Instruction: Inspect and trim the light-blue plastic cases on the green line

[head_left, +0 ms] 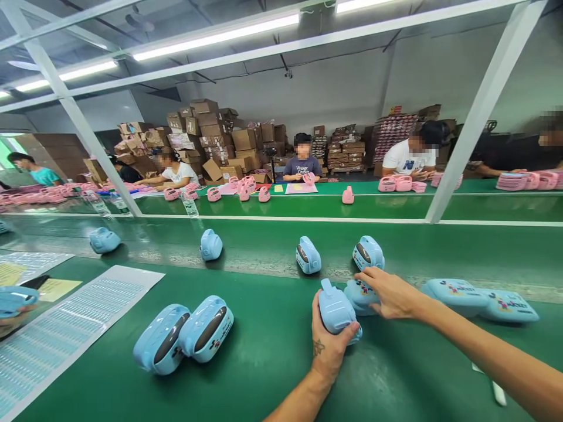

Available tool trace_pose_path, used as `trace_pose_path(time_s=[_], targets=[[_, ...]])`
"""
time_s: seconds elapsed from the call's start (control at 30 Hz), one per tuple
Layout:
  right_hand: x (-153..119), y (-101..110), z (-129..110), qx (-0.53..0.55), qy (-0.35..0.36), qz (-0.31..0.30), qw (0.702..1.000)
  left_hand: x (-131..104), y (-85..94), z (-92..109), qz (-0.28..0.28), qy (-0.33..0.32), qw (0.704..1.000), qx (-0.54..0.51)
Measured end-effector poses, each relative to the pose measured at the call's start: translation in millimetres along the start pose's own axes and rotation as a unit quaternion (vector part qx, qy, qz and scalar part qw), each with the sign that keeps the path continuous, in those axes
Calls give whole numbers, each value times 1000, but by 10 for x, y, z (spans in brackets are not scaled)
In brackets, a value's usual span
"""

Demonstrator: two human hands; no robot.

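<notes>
My left hand (pixel 328 346) is wrapped round a light blue plastic case (pixel 336 308), its ribbed side and small tab facing up. Just right of it, my right hand (pixel 393 293) grips a light blue printed shell (pixel 361 295) with a cartoon mouse on it. The two blue pieces are close together, and I cannot tell whether they touch. Part of the printed shell is hidden by my right fingers. To the right, two printed blue shells (pixel 455 293) lie partly overlapped on the green table. Two blue cases with dark windows (pixel 206 329) stand side by side to the left.
Several blue cases (pixel 308 255) stand along the green belt (pixel 259 240). Printed sheets (pixel 88 328) lie at left, beside a co-worker's hand holding a blue case (pixel 16 302). A white tool (pixel 498 392) lies at lower right. White posts (pixel 484 111) rise beyond; co-workers sit opposite with pink cases.
</notes>
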State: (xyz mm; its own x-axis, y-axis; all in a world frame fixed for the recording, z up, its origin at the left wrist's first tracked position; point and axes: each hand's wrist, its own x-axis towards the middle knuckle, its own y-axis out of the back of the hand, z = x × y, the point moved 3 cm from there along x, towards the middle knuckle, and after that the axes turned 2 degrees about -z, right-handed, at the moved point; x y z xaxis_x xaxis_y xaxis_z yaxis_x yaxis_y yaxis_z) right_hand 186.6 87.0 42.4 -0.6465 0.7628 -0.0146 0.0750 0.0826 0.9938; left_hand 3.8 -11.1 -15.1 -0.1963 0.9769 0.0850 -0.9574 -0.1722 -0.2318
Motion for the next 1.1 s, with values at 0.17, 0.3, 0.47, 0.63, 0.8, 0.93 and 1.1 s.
trace_pose_path(time_s=[0.17,0.3,0.47,0.63,0.8,0.93,1.1], targets=[[-14,-119,-139,-61,31,6,998,-3,-13,-63,-6,1,1000,-24],[-18,-272,-202,-121,49,24,991,6,-10,-207,6,-7,998,-63],[-20,-277,-209,-144,49,39,988,12,-18,-164,27,0,997,-74],[-21,-180,-230,-104,20,25,994,46,-21,-31,30,6,998,-49],[-7,-120,-186,-38,1,49,998,109,8,-68,51,1,998,-34],[-107,-7,-107,90,-13,135,987,126,22,-68,41,2,999,-37],[-449,-75,-96,513,-36,196,835,95,-12,-29,9,29,993,-111]])
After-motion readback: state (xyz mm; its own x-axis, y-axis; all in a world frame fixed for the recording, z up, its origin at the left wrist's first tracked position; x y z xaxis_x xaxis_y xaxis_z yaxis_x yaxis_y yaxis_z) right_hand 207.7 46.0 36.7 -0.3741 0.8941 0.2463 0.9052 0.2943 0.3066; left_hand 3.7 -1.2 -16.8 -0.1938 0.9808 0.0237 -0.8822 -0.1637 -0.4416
